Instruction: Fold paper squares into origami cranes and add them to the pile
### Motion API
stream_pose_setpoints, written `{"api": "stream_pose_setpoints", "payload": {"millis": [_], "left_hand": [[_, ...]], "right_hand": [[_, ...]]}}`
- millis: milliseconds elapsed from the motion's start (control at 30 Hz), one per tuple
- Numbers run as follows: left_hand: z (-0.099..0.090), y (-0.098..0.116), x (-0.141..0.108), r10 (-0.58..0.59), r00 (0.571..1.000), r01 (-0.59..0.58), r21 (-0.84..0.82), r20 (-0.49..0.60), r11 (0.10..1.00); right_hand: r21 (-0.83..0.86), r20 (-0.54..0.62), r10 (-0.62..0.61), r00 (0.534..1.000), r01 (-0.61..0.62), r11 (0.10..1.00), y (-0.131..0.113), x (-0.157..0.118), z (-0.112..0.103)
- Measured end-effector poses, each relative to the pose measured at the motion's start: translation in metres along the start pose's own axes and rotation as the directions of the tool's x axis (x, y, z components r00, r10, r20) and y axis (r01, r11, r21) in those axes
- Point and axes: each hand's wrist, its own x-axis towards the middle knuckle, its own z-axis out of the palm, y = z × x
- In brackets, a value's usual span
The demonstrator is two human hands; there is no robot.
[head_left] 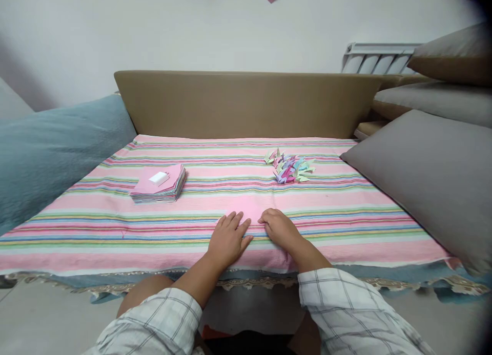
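A pink sheet of paper lies flat on the striped cloth in front of me, hard to tell apart from the pink stripes. My left hand rests on its left side, palm down with the fingers spread. At the sheet's right edge, the fingers of my right hand are curled in and pinch the paper. Beyond my right hand sits a pile of small folded paper cranes in several colours. To the left is a stack of coloured paper, with a small white block-shaped object on top.
The striped cloth covers a sofa seat with a brown backrest. A blue-covered armrest bounds the left. Grey cushions are piled on the right. The seat's lace-trimmed front edge runs just below my wrists.
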Motion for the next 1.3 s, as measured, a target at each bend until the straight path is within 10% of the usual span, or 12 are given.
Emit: {"api": "stream_pose_setpoints", "payload": {"millis": [1300], "left_hand": [[-0.042, -0.046, -0.029, -0.335, 0.941, 0.329, 0.096, 0.049, 0.939]], "right_hand": [[0.014, 0.014, 0.025, 1.0, -0.025, 1.0, -0.002, -0.002, 0.002]]}}
